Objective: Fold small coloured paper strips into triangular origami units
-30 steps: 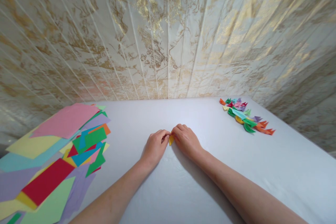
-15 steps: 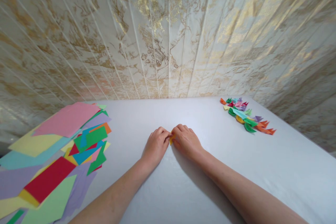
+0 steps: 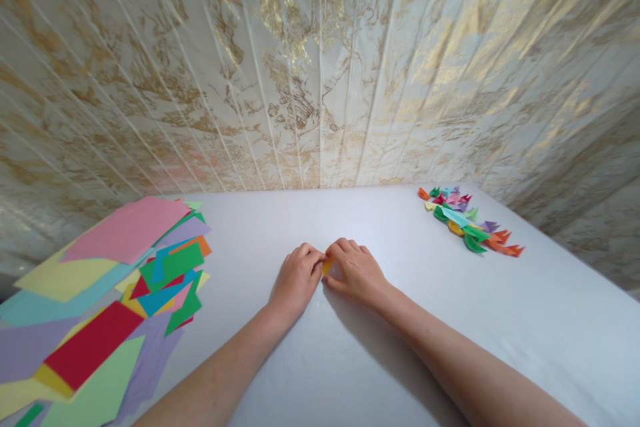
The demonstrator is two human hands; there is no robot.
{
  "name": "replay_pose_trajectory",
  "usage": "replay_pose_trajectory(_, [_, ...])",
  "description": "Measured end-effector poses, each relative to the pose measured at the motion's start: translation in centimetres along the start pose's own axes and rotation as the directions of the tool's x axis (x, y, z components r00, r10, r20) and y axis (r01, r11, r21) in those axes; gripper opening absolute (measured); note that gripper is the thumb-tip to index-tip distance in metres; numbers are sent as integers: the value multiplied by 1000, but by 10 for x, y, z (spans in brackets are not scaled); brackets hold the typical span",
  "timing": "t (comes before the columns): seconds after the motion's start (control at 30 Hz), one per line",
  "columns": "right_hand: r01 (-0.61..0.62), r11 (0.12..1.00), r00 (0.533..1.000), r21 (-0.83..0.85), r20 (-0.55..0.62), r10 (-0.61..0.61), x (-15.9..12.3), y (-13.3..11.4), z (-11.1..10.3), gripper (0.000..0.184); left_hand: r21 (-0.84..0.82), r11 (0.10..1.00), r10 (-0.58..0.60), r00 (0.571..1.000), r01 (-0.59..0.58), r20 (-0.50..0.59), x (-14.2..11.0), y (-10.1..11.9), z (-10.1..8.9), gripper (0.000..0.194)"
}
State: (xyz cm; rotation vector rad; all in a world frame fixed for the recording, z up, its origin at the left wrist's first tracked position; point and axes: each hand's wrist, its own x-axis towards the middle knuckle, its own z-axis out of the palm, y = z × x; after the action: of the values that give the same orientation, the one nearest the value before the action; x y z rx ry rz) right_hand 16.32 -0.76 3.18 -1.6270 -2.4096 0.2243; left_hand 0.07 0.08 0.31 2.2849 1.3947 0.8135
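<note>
A small piece of yellow paper (image 3: 327,267) lies at the middle of the table, mostly covered by my fingers. My left hand (image 3: 299,275) grips its left side with bent fingers pressed together. From the right, my right hand (image 3: 356,268) holds the same paper, its thumb below and its fingertips at the upper edge. The fingertips of both hands meet at the paper, close to the tabletop. How the paper is folded is hidden by the hands.
Coloured paper sheets, among them a red one (image 3: 95,343) and a pink one (image 3: 133,227), spread over the left of the white table (image 3: 280,213). Several small folded paper figures (image 3: 457,217) lie at the far right. A gold-patterned curtain (image 3: 320,80) hangs behind the table.
My right thumb has moved down and away from its fingers, and more of the yellow paper shows. My left hand has hardly moved.
</note>
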Motion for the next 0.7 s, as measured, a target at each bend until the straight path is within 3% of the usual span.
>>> replay_pose_trajectory(0.1, [38, 992, 999, 123, 22, -41, 4, 12, -2, 24, 22, 1000, 1, 1000, -1, 5, -2, 3, 0, 17])
replay_pose_trajectory(0.23, [-100, 937, 989, 334, -72, 131, 14, 32, 4, 19, 109, 993, -44, 999, 46, -20, -4, 8, 2, 21])
replay_pose_trajectory(0.4, [-51, 942, 992, 332, -89, 84, 16, 37, 8, 26, 100, 994, -43, 999, 43, -1, -4, 9, 4, 40])
replay_pose_trajectory(0.7, [6, 940, 997, 341, -79, 22, 13, 28, 8, 20, 33, 999, 25, 999, -26, 32, -4, 8, 4, 43])
